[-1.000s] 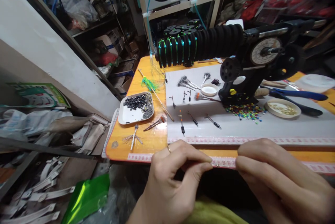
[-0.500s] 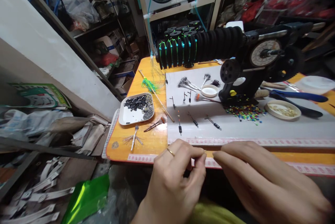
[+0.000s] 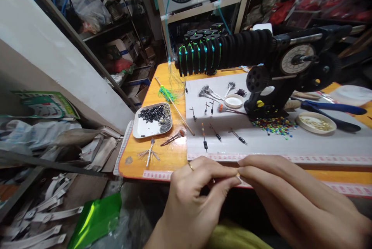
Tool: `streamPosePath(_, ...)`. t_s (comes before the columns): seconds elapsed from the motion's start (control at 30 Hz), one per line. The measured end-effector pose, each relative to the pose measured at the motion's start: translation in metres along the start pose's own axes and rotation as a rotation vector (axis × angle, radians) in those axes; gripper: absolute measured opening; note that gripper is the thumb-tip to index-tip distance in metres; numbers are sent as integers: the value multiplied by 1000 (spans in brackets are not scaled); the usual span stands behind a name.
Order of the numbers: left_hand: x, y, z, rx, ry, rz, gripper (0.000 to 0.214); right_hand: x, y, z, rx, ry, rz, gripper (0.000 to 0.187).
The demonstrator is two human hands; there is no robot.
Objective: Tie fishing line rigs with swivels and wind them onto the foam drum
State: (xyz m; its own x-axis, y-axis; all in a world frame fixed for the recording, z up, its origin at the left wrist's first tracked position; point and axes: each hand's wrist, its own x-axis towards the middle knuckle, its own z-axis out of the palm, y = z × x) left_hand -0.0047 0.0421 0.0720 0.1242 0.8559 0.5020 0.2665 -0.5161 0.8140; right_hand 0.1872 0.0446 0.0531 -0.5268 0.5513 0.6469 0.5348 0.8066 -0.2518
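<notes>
I can't read the tape [image 3: 345, 189]; my left hand [image 3: 200, 196], pinching a speck [image 3: 238, 174], now meets my right hand [image 3: 293, 194], grip unclear.

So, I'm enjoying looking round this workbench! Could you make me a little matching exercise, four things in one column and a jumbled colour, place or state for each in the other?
Things:
1. Left hand
2. Rounded-corner tray
3. Loose bits
4. Thin stick

Descriptions:
A. Many-coloured, scattered at the foot of the black machine
B. Has green strands near one end
C. Wears a ring
D. White, holding small black pieces

Right pairs: 1-C, 2-D, 3-A, 4-B.
</notes>
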Motion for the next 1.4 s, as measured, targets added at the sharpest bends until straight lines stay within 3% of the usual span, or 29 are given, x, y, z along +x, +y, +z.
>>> streamPosePath(0.17,2,3,-2,-20,-16,-1,9,-4,3,-1,-26,62,5,32)
streamPosePath(0.37,-1,5,-2,-183,25,-225,8,9,-7,2,195,56,211,22)
streamPosePath(0.47,-5,3,0,-257,57,-274,6,15,-11,4,265,55,263,19)
streamPosePath(0.6,-9,3,0,-250,33,-264,6,17,-13,5,205,124,219,21)
streamPosePath(0.83,-6,10,-7,-257,-120,-401,8,-1,-15,7,-78,226,-14,24)
streamPosePath(0.93,-3,11,-6,-158,-96,-311,8,3,-9,4,-41,166,-84,19)
streamPosePath(1.07,-3,6,0,76,73,94,13,17,1,-1,107,100,-66,22)
streamPosePath(1.17,-5,2,-1,201,47,303,20,21,-1,0,242,84,68,24)
streamPosePath(1.3,-4,1,-5,315,-50,365,13,18,-7,2,315,52,156,25)
streamPosePath(1.4,-1,3,-3,318,2,309,16,17,-5,2,283,48,120,25)
